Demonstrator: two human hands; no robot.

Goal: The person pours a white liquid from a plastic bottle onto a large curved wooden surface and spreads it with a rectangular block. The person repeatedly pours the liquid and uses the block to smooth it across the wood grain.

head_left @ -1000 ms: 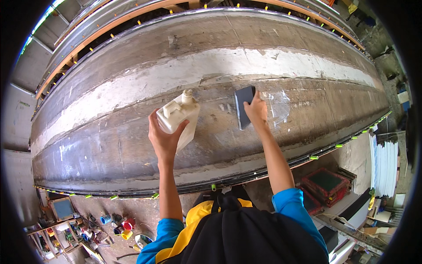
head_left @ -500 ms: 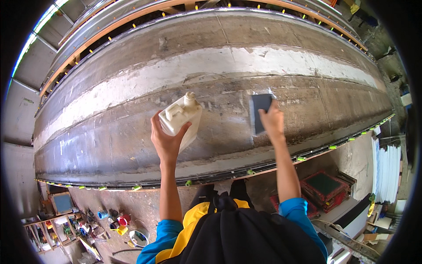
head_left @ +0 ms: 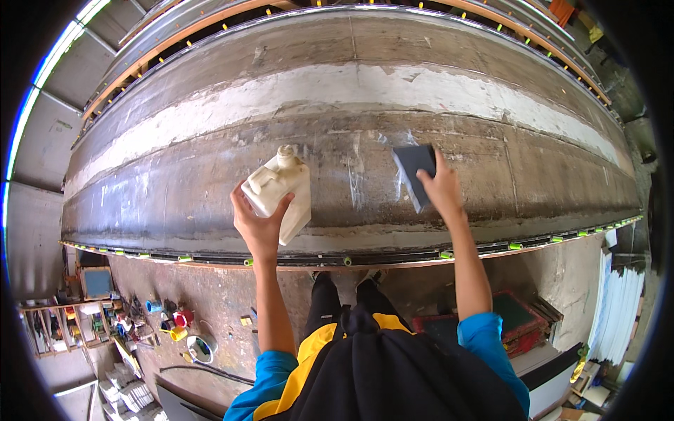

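Left hand [head_left: 258, 226] wrapped around a cream jug [head_left: 279, 193], held upright. Right hand [head_left: 441, 188] pinching a dark sanding block [head_left: 414, 172], pressed flat against the grey hull [head_left: 210, 182].

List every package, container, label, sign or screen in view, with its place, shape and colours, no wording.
Plastic jug: held in the left hand against the grey hull; cream-white, boxy, with handle and cap.
Small cans and cups: on the floor lower left; red, blue, yellow.
Flat box: floor lower right; red frame, dark green top.
No labels, signs or screens are clear enough to make out.
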